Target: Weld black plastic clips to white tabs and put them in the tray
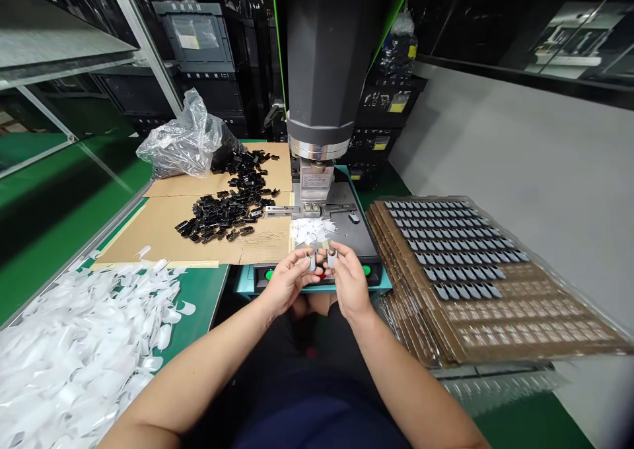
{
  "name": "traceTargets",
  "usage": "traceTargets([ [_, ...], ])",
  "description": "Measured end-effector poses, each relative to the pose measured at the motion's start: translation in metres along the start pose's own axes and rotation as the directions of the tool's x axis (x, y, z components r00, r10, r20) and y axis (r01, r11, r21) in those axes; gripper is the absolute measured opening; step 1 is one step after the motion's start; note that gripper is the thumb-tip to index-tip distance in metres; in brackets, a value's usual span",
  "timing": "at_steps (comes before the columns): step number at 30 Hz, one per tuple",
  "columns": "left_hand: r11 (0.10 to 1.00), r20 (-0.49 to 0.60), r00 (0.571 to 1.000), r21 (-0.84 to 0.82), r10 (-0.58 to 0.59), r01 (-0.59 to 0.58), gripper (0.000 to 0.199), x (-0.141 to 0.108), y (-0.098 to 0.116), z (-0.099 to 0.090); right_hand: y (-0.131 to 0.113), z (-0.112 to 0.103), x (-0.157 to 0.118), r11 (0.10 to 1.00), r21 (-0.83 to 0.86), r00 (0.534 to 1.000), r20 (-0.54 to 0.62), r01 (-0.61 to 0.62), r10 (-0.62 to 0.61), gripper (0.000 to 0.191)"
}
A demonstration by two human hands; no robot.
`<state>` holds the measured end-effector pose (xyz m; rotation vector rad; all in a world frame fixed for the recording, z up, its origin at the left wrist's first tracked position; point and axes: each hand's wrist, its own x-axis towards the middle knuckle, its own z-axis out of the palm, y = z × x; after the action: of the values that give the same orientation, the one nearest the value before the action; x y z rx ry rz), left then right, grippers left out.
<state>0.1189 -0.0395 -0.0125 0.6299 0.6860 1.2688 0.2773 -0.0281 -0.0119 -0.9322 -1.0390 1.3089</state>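
In front of the press, my left hand (288,280) pinches a small whitish part (312,261) between thumb and fingers. Close beside it, my right hand (351,282) grips a second small whitish part (331,259). Just beyond both hands, a small heap of white pieces (312,230) lies on the machine base. The press head (317,179) stands above the metal fixture (312,207) behind that heap. A single dark part (353,218) rests at the right of the base.
Black parts (222,211) are spread on cardboard (148,228) at the left. A large white pile (84,343) lies nearer. At the right, stacked trays (475,323) hold rows of grey parts (450,241). Green buttons (366,270) flank the base's front edge.
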Motion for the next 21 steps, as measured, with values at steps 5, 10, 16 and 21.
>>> traceTargets([
  [5,0.992,0.032,0.996,-0.094,-0.078,0.081,0.043,-0.0012,0.0016,-0.0008,-0.0065,0.0,-0.0042,0.99,0.122,0.997,0.049,-0.068,0.063,0.039],
  [10,0.988,0.035,0.995,-0.115,-0.098,0.102,0.038,-0.002,0.0019,0.0013,-0.0059,-0.0003,-0.0064,0.985,0.154,0.996,0.047,-0.077,0.07,0.038],
  [16,0.987,0.055,0.993,-0.112,-0.105,0.111,0.037,-0.0035,0.0005,0.0019,-0.0055,-0.0016,-0.0073,0.989,0.122,0.996,0.056,-0.08,0.074,0.039],
  [21,0.988,0.067,0.992,-0.105,-0.105,0.112,0.038,-0.004,-0.0017,0.0004,-0.0048,-0.0018,-0.0083,0.993,0.092,0.996,0.061,-0.077,0.072,0.039],
])
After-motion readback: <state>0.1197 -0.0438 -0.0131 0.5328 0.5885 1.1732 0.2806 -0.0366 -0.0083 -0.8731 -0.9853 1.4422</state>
